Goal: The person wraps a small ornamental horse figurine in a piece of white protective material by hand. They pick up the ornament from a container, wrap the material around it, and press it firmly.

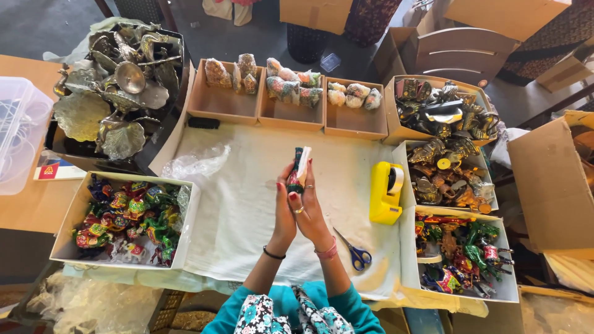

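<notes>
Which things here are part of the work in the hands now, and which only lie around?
In use: small painted figurine, held between left hand and right hand.

Lying about: yellow tape dispenser, blue-handled scissors, metal peacock pieces, clear plastic bag.

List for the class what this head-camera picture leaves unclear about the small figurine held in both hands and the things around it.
- Figurine: head view, lower part hidden by the left hand and right hand; its shape cannot be told.
- Scissors: one blade tip runs behind the right wrist.
- Clear plastic bin: cut off by the left edge.
- Wrapped pieces in the far trays: too small to identify.
</notes>
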